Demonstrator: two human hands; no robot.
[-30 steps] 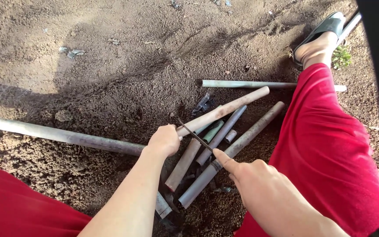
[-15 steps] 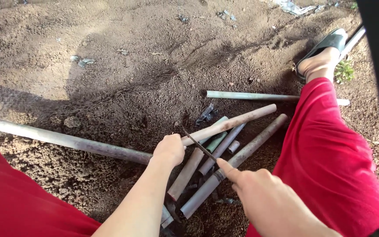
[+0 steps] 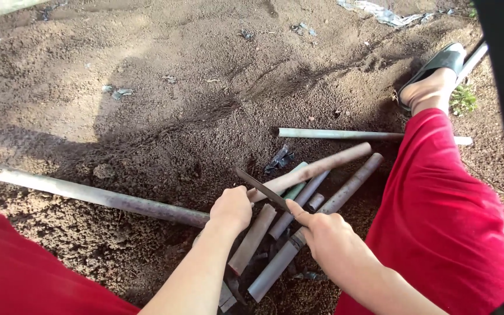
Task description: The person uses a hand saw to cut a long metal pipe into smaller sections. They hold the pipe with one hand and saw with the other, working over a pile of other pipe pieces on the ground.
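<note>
My left hand [image 3: 231,209] grips the near end of a tan pipe piece [image 3: 322,166] that slants up to the right over a heap of short pipe pieces [image 3: 290,233]. My right hand [image 3: 328,236] holds a thin dark saw blade [image 3: 261,188], laid across that pipe just right of my left hand. The blade's handle end is hidden in my fist. Both forearms reach in from the bottom edge.
A long grey pipe [image 3: 88,194] lies on the dirt from the left edge toward my left hand. A thin pale pipe [image 3: 345,134] lies behind the heap. My red-clothed leg [image 3: 450,216] and sandalled foot [image 3: 433,81] fill the right; red cloth [image 3: 24,268] covers bottom left.
The view has shifted slightly; hands, blade and pipe keep the same hold. The blade sits a little further along the tan pipe between frames.
</note>
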